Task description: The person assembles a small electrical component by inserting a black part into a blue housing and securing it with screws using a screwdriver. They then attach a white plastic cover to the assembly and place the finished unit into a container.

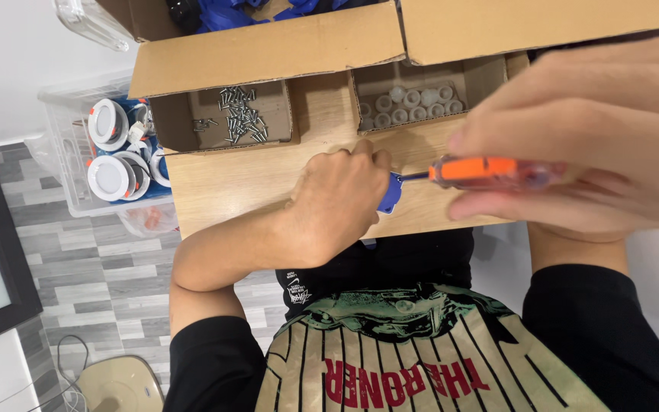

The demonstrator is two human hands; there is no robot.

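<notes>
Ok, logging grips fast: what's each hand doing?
Left hand: closed on a small blue part.
Right hand: closed around an orange-handled screwdriver.

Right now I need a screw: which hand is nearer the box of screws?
Left. The left hand is just below the box of screws; the right hand, holding the screwdriver, is farther away.

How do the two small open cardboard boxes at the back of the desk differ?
The left cardboard box holds loose metal screws scattered in a heap, with part of its floor bare. The right cardboard box holds small round whitish caps packed side by side toward its left end, and the right hand hides its right part. Both are shallow, open-topped and brown, and stand on the wooden desk.
</notes>
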